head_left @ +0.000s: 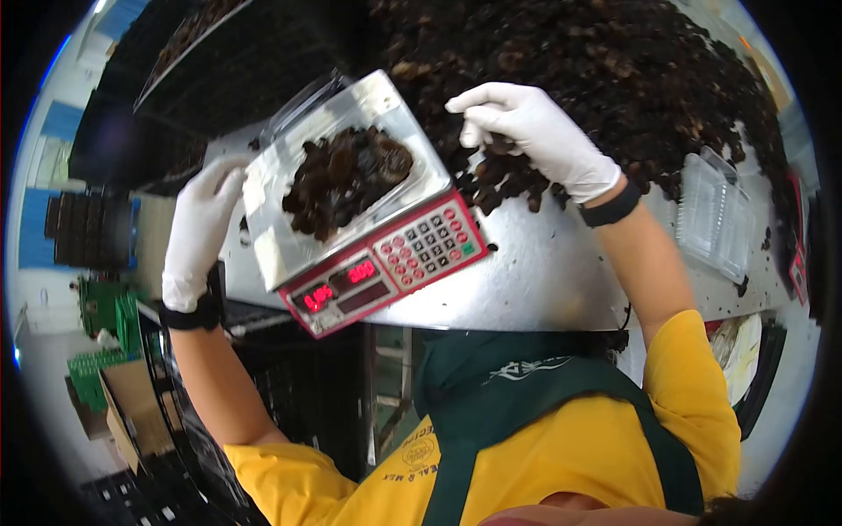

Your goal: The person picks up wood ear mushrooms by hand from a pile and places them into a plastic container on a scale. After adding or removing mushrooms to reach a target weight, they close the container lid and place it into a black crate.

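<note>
A red digital scale [326,311] with a lit red display stands tilted in view on the metal table. On its steel pan [379,95], a heap of dark brown, glossy mushroom-like pieces [346,180] appears to lie in a clear plastic tray. My left hand [200,223], in a white glove, is at the pan's left edge, its thumb apart from its fingers and no object visible in it. Above loose dark pieces right of the scale hovers my gloved right hand [535,131], index finger stretched out and the other fingers loosely bent, with nothing visible in its grip.
A large pile of the same dark pieces [605,70] covers the table's far side. Clear plastic containers [715,215] are at the right, with another clear plastic piece [303,107] behind the scale. The metal table's [535,294] near edge meets my apron. Green crates [98,377] stand at far left.
</note>
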Motion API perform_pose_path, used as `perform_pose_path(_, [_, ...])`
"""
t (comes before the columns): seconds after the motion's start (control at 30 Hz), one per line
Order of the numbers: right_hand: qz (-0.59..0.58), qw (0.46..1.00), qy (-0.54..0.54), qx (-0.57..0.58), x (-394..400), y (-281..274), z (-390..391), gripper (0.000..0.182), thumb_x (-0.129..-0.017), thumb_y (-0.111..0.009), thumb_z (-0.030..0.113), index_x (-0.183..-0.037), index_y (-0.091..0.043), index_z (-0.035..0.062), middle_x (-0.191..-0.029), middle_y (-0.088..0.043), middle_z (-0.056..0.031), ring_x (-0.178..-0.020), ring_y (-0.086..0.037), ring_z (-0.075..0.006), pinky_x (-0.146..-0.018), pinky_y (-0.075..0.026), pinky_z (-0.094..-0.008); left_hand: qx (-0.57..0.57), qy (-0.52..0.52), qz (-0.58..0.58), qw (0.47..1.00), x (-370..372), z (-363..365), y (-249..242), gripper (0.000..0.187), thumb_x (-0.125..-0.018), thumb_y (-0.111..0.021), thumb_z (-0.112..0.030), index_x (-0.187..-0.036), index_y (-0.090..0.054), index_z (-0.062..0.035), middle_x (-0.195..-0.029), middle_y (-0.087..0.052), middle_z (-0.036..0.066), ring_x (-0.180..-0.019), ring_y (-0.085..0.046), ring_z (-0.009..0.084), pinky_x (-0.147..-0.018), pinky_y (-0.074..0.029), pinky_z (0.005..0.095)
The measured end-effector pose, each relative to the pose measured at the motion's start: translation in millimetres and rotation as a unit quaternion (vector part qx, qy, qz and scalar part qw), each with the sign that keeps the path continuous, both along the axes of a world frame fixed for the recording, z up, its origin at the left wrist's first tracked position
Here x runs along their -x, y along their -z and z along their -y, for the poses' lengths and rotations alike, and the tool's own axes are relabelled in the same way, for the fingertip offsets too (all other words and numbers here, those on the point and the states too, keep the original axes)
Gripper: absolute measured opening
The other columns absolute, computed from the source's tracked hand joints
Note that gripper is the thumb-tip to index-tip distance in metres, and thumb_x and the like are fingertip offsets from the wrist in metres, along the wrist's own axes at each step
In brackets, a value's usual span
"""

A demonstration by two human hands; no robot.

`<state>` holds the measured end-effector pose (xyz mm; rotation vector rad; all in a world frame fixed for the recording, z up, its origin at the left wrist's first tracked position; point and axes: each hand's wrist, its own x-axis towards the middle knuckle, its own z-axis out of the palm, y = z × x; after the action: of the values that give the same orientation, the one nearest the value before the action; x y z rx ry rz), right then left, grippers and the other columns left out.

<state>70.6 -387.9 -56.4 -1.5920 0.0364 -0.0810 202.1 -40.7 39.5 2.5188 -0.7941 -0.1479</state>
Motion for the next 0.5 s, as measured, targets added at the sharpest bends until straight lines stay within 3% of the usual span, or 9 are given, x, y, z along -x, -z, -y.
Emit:
perform_pose_path(0.07, [-0.032,0.999,-0.01,-0.027,1,10,0,0.024,-0.098,-0.06,0.017,-0.111,-0.07,-0.0003,-0.075,-0.065,-0.0014,-0.067,-0.059,-0.0079,-0.069,-0.05,-0.0246,-0.029,-0.016,0.011,0.999,-4,-5,-3,0.031,-0.099,-0.053,-0.018,-0.118,-0.063,0.0052,-0.099,-0.068,0.01,-0.088,-0.062,0.0149,-0.084,-0.049,0.0288])
perform_pose_path(0.13, [-0.043,0.999,0.007,0.015,5,9,-3,0.025,-0.098,-0.06,0.02,-0.106,-0.072,-0.0001,-0.065,-0.058,0.0022,-0.06,-0.053,-0.0049,-0.06,-0.046,-0.0223,-0.053,-0.041,0.005,0.998,-9,-6,-4,0.033,-0.098,-0.054,-0.021,-0.118,-0.063,0.0048,-0.099,-0.068,0.01,-0.087,-0.062,0.0156,-0.083,-0.049,0.0294])
perform_pose_path(0.27, [-0.044,0.998,0.004,0.052,5,2,-6,0.026,-0.097,-0.062,0.022,-0.105,-0.073,0.0004,-0.067,-0.059,0.0021,-0.057,-0.051,-0.0041,-0.058,-0.045,-0.0215,-0.084,-0.062,-0.039,0.994,-35,-4,-3,0.039,-0.097,-0.055,-0.027,-0.119,-0.063,0.0045,-0.096,-0.069,0.011,-0.086,-0.063,0.0163,-0.082,-0.05,0.0302])
perform_pose_path(0.33, [-0.037,0.996,0.009,0.085,0,-4,-15,0.026,-0.096,-0.063,0.023,-0.104,-0.073,0.0004,-0.067,-0.06,0.002,-0.057,-0.051,-0.0042,-0.058,-0.044,-0.0213,-0.097,-0.047,-0.032,0.994,-56,-8,5,0.04,-0.098,-0.055,-0.03,-0.118,-0.064,0.0029,-0.094,-0.069,0.01,-0.08,-0.064,0.0156,-0.074,-0.052,0.0289])
perform_pose_path(0.4, [0.011,0.995,0.018,0.097,-9,-13,-26,0.029,-0.092,-0.067,0.026,-0.105,-0.073,0.0008,-0.069,-0.063,-0.001,-0.058,-0.054,-0.006,-0.059,-0.046,-0.0227,-0.11,-0.119,-0.13,0.978,-71,-2,9,0.039,-0.099,-0.054,-0.034,-0.114,-0.065,-0.0005,-0.09,-0.069,0.009,-0.073,-0.066,0.0145,-0.063,-0.052,0.0275])
perform_pose_path(0.47, [0.059,0.968,0.047,0.241,-20,-18,-39,0.031,-0.086,-0.071,0.033,-0.107,-0.074,0.0096,-0.079,-0.07,-0.0116,-0.071,-0.068,-0.0196,-0.07,-0.053,-0.0313,-0.08,-0.123,-0.217,0.965,-92,-3,21,0.035,-0.1,-0.052,-0.036,-0.111,-0.063,-0.004,-0.082,-0.066,0.008,-0.062,-0.067,0.0163,-0.05,-0.051,0.028])
perform_pose_path(0.5, [0.071,0.955,0.033,0.285,-26,-14,-44,0.028,-0.086,-0.069,0.033,-0.104,-0.074,0.0113,-0.081,-0.071,-0.012,-0.075,-0.069,-0.0231,-0.071,-0.054,-0.0342,-0.088,-0.138,-0.223,0.961,-95,3,26,0.037,-0.099,-0.054,-0.037,-0.114,-0.061,-0.0037,-0.083,-0.066,0.009,-0.06,-0.067,0.0175,-0.048,-0.05,0.0283])
